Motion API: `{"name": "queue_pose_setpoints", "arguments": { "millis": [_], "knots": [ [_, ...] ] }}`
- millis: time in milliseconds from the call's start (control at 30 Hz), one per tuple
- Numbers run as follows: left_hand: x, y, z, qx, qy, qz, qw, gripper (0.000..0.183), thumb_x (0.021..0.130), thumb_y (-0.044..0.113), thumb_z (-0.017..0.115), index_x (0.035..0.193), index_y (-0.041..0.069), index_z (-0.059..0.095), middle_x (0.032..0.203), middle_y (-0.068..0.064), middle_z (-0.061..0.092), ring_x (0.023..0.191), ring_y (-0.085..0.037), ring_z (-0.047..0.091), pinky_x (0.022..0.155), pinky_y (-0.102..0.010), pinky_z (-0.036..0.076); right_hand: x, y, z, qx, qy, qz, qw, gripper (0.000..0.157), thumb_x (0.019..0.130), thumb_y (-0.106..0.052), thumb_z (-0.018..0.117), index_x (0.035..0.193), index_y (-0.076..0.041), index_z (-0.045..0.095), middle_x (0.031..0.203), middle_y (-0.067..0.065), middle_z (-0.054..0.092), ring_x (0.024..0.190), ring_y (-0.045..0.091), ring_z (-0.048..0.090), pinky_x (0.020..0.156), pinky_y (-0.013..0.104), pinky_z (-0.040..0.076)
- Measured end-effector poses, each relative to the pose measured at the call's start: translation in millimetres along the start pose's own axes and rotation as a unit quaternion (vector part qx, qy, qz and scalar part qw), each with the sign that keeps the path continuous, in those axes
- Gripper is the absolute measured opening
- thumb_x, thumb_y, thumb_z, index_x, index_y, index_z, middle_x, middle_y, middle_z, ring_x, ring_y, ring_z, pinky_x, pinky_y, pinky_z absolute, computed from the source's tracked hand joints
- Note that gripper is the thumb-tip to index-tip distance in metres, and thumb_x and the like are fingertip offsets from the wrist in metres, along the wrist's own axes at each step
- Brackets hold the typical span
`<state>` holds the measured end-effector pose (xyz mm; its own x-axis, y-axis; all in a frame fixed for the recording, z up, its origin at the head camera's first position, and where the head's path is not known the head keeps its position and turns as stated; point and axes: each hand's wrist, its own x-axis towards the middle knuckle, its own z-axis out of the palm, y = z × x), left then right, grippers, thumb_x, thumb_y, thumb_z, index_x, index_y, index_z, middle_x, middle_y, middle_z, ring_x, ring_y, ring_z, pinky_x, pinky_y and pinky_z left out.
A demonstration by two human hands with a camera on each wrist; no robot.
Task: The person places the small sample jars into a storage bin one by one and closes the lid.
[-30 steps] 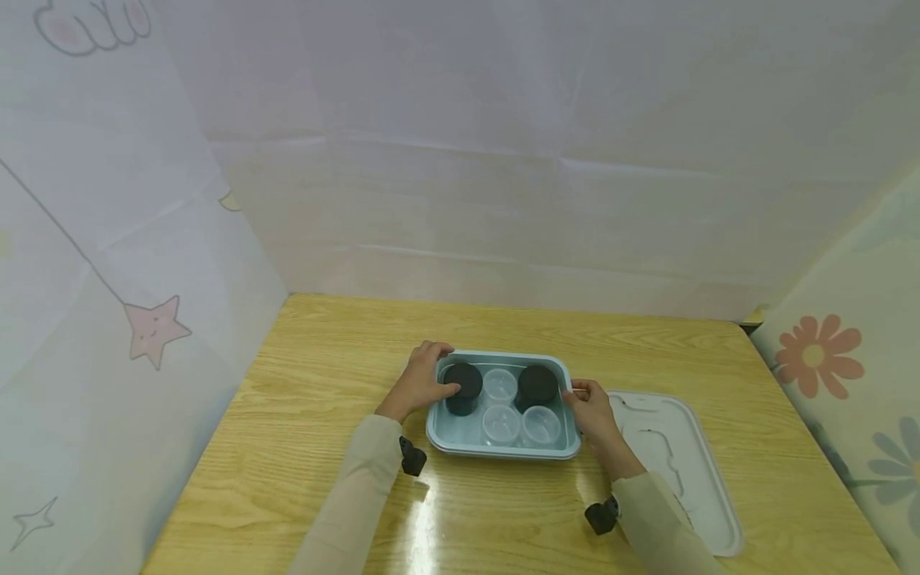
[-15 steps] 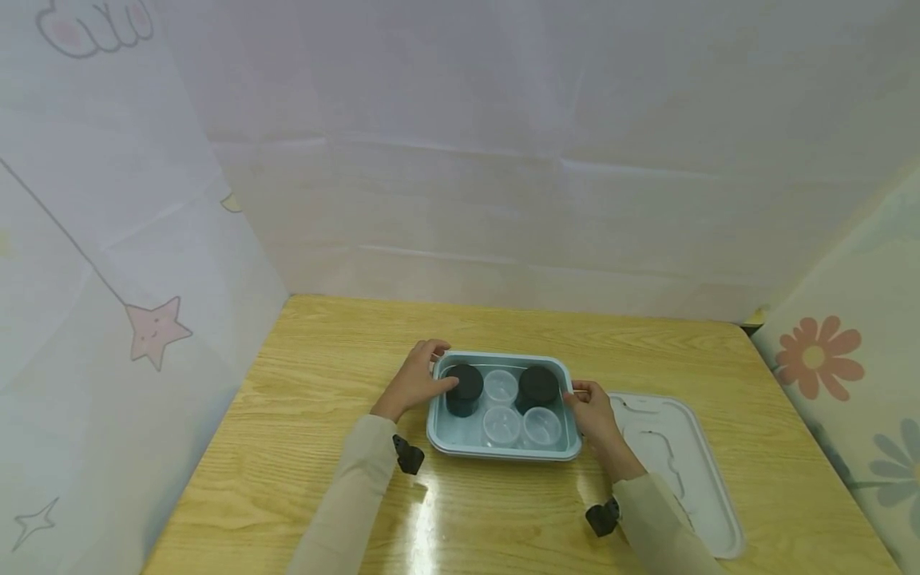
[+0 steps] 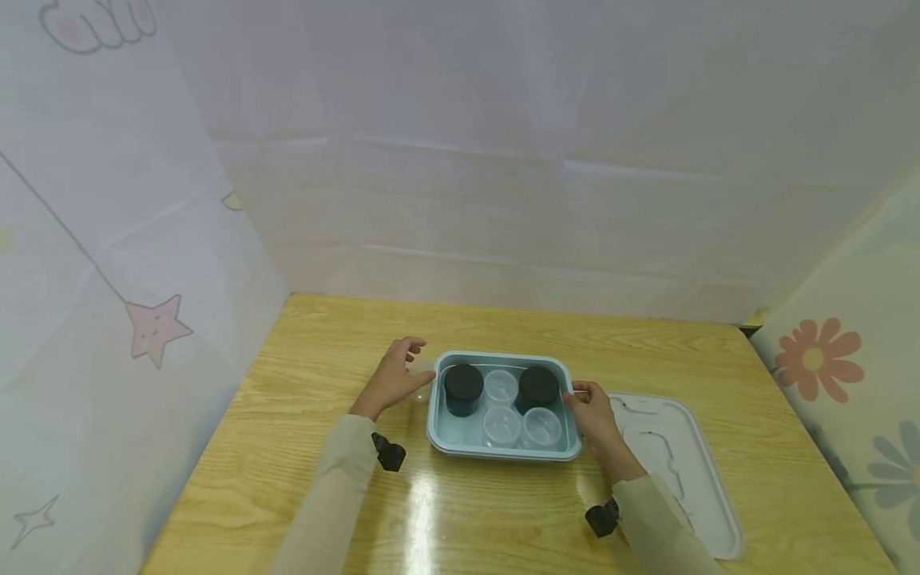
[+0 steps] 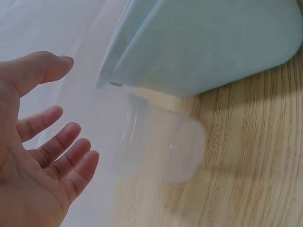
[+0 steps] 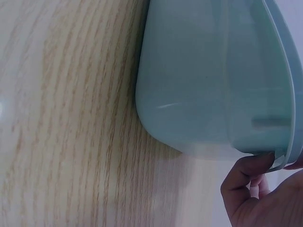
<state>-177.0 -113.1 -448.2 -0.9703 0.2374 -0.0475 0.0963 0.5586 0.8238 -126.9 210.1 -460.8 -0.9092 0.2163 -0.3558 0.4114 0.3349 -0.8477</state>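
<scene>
A pale blue plastic box (image 3: 456, 434) stands on the wooden table. Inside it are two dark jars (image 3: 463, 385) with black tops, at back left and back right, and three clear cups (image 3: 501, 426). My right hand (image 3: 592, 411) pinches the rim at the box's right end; in the right wrist view its thumb and finger are bent at the rim (image 5: 294, 113). My left hand (image 3: 391, 379) is off the box's left side, fingers spread and holding nothing. Beside the box, near those fingers, a clear plastic cup (image 4: 163, 142) stands on the table.
To the right of the box lies a white lid (image 3: 664, 447) with moulded grooves, partly under the right forearm. Printed cloth walls (image 3: 503, 239) close off the back and sides of the table (image 3: 345, 327). Both wrists wear small black cameras (image 3: 602, 517).
My left hand has drawn back leftward from the box's left rim and the black-topped jar, uncovering the clear cup outside. The right hand keeps its grip and the box stays put.
</scene>
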Motion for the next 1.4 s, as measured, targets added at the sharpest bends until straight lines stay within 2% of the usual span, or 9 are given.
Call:
{"name": "queue_pose_setpoints", "arguments": {
  "millis": [233, 467, 733, 967, 1400],
  "knots": [
    [-2.4, -10.1, -8.3, -0.001, 0.010, -0.004, 0.9999, 0.059, 0.086, 0.021, 0.069, 0.137, 0.005, 0.044, 0.131, -0.018, 0.046, 0.116, -0.036, 0.047, 0.093, -0.049, 0.045, 1, 1, 0.1, -0.003, 0.000, -0.003, 1.000, 0.040, 0.099, -0.011, 0.044, 0.134, 0.007, 0.037, 0.117, 0.022, 0.047, 0.101, 0.028, 0.051, 0.076, 0.027, 0.045],
    [-3.1, -20.6, -10.5, -0.010, 0.004, -0.028, 0.9996, 0.060, 0.087, 0.021, 0.069, 0.138, 0.005, 0.042, 0.131, -0.019, 0.045, 0.117, -0.034, 0.045, 0.094, -0.049, 0.043, 1, 1, 0.6, 0.000, 0.001, -0.004, 1.000, 0.038, 0.099, -0.010, 0.045, 0.133, 0.006, 0.037, 0.115, 0.021, 0.048, 0.099, 0.026, 0.051, 0.074, 0.025, 0.045],
    [1.2, -36.6, 0.3, -0.007, 0.006, -0.054, 0.9985, 0.061, 0.083, 0.021, 0.072, 0.135, 0.004, 0.045, 0.126, -0.016, 0.047, 0.115, -0.033, 0.047, 0.093, -0.048, 0.045, 0, 1, 0.5, 0.001, 0.001, -0.004, 1.000, 0.038, 0.099, -0.010, 0.045, 0.132, 0.007, 0.038, 0.110, 0.018, 0.049, 0.095, 0.023, 0.051, 0.071, 0.024, 0.044],
    [2.1, -43.3, 9.5, -0.011, 0.011, -0.052, 0.9985, 0.065, 0.079, 0.019, 0.077, 0.134, 0.005, 0.045, 0.122, -0.017, 0.048, 0.108, -0.030, 0.049, 0.086, -0.043, 0.047, 0, 1, -0.4, -0.001, 0.000, -0.007, 1.000, 0.038, 0.099, -0.010, 0.045, 0.132, 0.007, 0.038, 0.111, 0.020, 0.049, 0.095, 0.023, 0.052, 0.071, 0.023, 0.045],
    [1.6, -44.8, 10.7, -0.017, 0.015, -0.047, 0.9986, 0.066, 0.079, 0.020, 0.077, 0.134, 0.005, 0.044, 0.120, -0.016, 0.048, 0.103, -0.028, 0.050, 0.082, -0.040, 0.048, 0, 1, 0.1, 0.002, 0.001, -0.009, 1.000, 0.038, 0.099, -0.009, 0.045, 0.132, 0.007, 0.038, 0.111, 0.019, 0.048, 0.094, 0.023, 0.052, 0.071, 0.023, 0.045]
  ]
}}
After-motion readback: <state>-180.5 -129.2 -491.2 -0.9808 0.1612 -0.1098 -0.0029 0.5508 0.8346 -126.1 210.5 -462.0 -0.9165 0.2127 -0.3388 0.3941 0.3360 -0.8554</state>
